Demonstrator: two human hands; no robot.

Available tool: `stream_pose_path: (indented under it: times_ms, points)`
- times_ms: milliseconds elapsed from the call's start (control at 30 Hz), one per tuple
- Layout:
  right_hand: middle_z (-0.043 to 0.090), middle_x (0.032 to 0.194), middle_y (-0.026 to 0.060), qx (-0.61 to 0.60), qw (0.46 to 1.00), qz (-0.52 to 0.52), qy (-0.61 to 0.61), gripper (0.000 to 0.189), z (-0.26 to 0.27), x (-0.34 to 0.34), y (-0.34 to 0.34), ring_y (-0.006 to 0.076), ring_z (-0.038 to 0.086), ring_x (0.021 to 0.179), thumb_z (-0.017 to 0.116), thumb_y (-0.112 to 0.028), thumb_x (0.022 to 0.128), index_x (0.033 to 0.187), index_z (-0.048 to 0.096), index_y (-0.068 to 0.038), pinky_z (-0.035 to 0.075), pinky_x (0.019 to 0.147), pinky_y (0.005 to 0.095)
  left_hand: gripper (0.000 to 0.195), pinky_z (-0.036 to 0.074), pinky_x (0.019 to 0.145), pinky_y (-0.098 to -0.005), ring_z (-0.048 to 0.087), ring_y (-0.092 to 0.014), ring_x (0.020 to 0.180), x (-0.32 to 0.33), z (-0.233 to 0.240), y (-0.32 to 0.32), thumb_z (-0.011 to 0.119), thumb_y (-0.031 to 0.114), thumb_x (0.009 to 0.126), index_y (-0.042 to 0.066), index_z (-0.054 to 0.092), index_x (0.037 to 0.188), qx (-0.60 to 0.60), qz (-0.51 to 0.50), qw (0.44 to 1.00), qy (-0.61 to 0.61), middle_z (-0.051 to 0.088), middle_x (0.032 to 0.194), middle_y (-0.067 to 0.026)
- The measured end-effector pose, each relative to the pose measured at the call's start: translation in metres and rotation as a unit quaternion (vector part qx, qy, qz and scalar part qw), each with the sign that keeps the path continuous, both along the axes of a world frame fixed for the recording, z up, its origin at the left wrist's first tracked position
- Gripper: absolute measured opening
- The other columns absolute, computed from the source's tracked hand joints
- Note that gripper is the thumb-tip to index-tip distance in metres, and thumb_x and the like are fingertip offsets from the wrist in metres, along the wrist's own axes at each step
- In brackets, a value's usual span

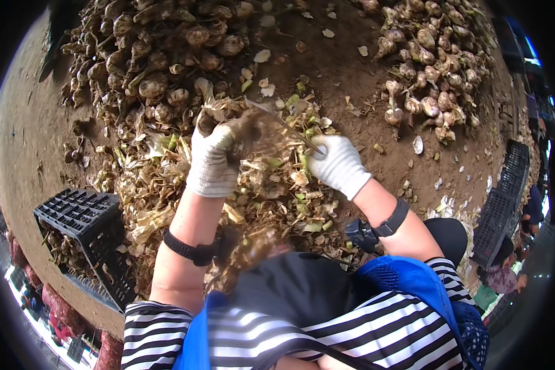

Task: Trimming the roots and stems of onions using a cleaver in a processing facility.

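Note:
My left hand (215,155), in a white knit glove, is closed around garlic (206,121), its roots and dirt blurred near the fingers. My right hand (335,162), gloved alike, grips a thin-bladed knife (289,128) whose blade slants up and left toward the garlic. Beneath both hands spreads a heap of garlic trimmings (273,185), with dry skins, cut stems and green bits. A big pile of garlic bulbs (152,85) lies beyond my left hand. How many bulbs the left hand holds cannot be told.
Another garlic bulb pile (430,106) lies at upper right on the dirt floor (342,69). At lower left, a black plastic crate (81,217) lies tipped with garlic inside. More black crates (495,222) stand at far right, near a person (502,273). Filled red mesh sacks (62,307) line the lower left edge.

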State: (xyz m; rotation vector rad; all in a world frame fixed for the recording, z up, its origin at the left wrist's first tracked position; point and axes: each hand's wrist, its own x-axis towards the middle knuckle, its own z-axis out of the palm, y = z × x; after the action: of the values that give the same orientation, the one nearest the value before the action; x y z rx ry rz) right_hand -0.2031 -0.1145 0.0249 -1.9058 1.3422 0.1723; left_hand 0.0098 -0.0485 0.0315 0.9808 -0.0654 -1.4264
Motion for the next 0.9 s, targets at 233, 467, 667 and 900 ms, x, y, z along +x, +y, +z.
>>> stream_pose_path:
  times_ms: [233, 467, 667, 900]
  points:
    - [0.064, 0.080, 0.0218, 0.126, 0.977, -0.163, 0.062, 0.028, -0.118, -0.057, 0.027, 0.0325, 0.060, 0.071, 0.052, -0.019, 0.078, 0.094, 0.064, 0.000, 0.049, 0.071, 0.0374, 0.069, 0.049, 0.089, -0.0311, 0.053, -0.021, 0.114, -0.030, 0.052, -0.057, 0.075, 0.023, 0.076, 0.004, 0.040, 0.132, -0.221, -0.113, 0.951, -0.182, 0.046, 0.135, -0.0156]
    - [0.055, 0.060, 0.0030, 0.115, 0.932, -0.314, -0.138, 0.021, -0.051, -0.059, -0.017, 0.0091, 0.046, 0.049, 0.054, -0.010, 0.078, 0.091, 0.061, 0.005, 0.040, 0.046, 0.0270, 0.079, 0.046, 0.095, -0.0349, 0.057, -0.029, 0.107, 0.121, -0.023, -0.072, 0.081, 0.028, 0.065, 0.005, 0.044, 0.130, 0.141, 0.110, 0.791, -0.586, 0.058, 0.116, -0.0150]
    - [0.058, 0.062, 0.0046, 0.103, 0.955, -0.255, -0.110, 0.025, -0.063, -0.035, -0.005, 0.0137, 0.054, 0.054, 0.059, -0.018, 0.076, 0.093, 0.064, 0.000, 0.046, 0.054, 0.0283, 0.109, 0.046, 0.094, -0.0363, 0.059, -0.031, 0.109, 0.142, -0.051, -0.059, 0.074, 0.055, 0.064, 0.005, 0.019, 0.145, 0.511, -0.106, 0.529, -0.669, 0.054, 0.124, -0.0232]
    - [0.065, 0.072, 0.0139, 0.033, 0.990, -0.127, -0.052, 0.026, -0.051, -0.015, -0.019, 0.0267, 0.060, 0.065, 0.058, -0.024, 0.072, 0.090, 0.068, -0.008, 0.050, 0.066, 0.0342, 0.080, 0.047, 0.090, -0.0444, 0.054, -0.028, 0.108, 0.113, -0.091, -0.041, 0.079, 0.036, 0.064, 0.015, 0.043, 0.132, 0.103, -0.068, 0.582, -0.804, 0.057, 0.117, -0.0123]
